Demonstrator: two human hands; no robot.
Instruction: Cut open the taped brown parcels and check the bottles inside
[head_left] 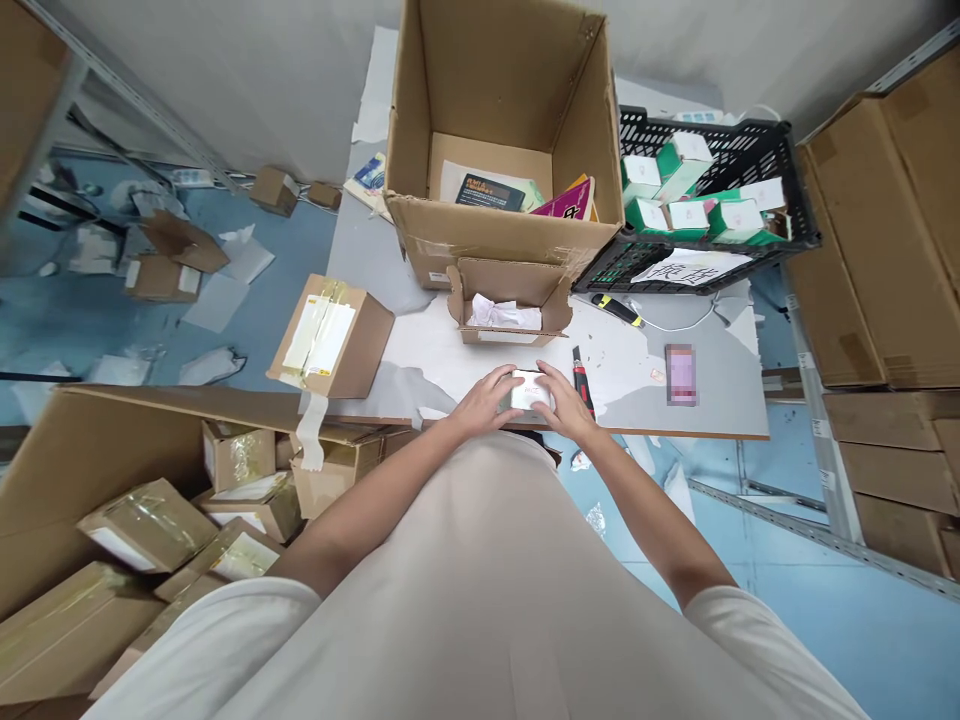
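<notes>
Close to my body, at the table's front edge, a small white-topped box [531, 391] with faint print sits between my two hands. My left hand [489, 398] grips its left side, and my right hand [564, 398] curls round its right side. Just beyond it stands a small open cardboard box [511, 274] with crumpled white paper [504, 314] inside. A red and black utility knife [583, 384] lies beside my right hand.
Behind stands a large open carton [502, 228] with books. A black crate [796, 225] of green-and-white boxes is to its right. A taped parcel [367, 345] sits at the table's left. Front left, a big carton [135, 430] holds several parcels. A yellow-black cutter [616, 310] lies on the table [720, 400].
</notes>
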